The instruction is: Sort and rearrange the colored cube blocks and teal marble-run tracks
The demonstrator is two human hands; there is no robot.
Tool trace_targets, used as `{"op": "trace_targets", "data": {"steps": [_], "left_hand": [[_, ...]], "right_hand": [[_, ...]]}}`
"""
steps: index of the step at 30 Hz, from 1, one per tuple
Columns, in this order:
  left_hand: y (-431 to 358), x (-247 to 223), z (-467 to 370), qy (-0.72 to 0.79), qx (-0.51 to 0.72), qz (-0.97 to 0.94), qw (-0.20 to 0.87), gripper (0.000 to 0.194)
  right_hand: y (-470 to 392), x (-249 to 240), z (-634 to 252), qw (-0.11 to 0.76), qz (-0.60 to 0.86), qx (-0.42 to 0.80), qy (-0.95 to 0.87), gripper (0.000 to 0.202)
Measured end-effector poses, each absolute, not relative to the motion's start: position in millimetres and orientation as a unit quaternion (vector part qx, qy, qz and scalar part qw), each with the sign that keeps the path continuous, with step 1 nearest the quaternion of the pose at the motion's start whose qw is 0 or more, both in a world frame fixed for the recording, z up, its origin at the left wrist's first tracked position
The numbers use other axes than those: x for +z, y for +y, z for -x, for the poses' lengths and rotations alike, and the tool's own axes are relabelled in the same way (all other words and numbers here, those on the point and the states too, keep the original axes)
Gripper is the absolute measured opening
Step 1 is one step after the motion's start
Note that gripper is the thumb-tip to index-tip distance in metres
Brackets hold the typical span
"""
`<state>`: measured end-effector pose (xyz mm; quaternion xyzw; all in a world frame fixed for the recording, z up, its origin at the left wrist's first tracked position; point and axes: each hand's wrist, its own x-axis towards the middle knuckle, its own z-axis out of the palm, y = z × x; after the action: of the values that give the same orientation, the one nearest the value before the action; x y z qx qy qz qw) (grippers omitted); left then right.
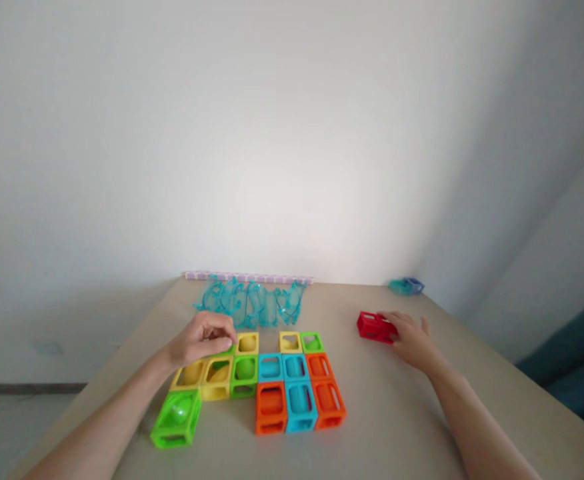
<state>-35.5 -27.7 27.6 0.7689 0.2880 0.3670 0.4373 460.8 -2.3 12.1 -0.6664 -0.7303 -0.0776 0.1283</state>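
Observation:
My left hand [205, 340] is closed, its thumb and curled fingers at a green cube block [230, 351] in the back row, which they mostly cover. Beside that cube is a yellow cube block [248, 343]. In front lie more hollow cubes side by side: yellow [218, 377], green [245, 375], blue [299, 403] and orange [271, 405]. A larger-looking green cube [178, 415] with a clear dome sits at the near left corner. Off to the right, my right hand [412, 337] has its fingers over a pair of joined red blocks [372, 327], gripping their right end.
Several clear teal track pieces [252, 300] lie behind the cubes, before a patterned purple-and-white strip [247, 277] along the wall. At the table's far right corner are a dark blue block [414, 286] and teal pieces [398, 287]. Dark blue fabric [577, 360] hangs at right.

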Motion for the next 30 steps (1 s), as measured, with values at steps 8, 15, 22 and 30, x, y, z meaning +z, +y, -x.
{"op": "trace_targets", "data": {"steps": [8,15,22,30], "left_hand": [[-27.5,34.3,36.9,0.295,0.406,-0.799,0.332,0.026],[-29.6,36.2,32.3,0.294,0.316,-0.856,0.283,0.017],[-31.3,37.7,30.8,0.318,0.313,-0.852,0.275,0.015],[-22.6,35.8,37.6,0.477,0.317,-0.798,0.186,0.022]], "right_hand": [[1.6,9.5,-466.4,0.136,0.672,-0.081,-0.723,0.063],[-21.9,38.9,-399.9,0.336,0.440,-0.126,-0.823,0.032],[-39.4,81.3,-257.6,0.128,0.281,0.085,-0.947,0.022],[-27.1,71.3,-183.9,0.059,0.338,0.078,-0.936,0.050]]}}
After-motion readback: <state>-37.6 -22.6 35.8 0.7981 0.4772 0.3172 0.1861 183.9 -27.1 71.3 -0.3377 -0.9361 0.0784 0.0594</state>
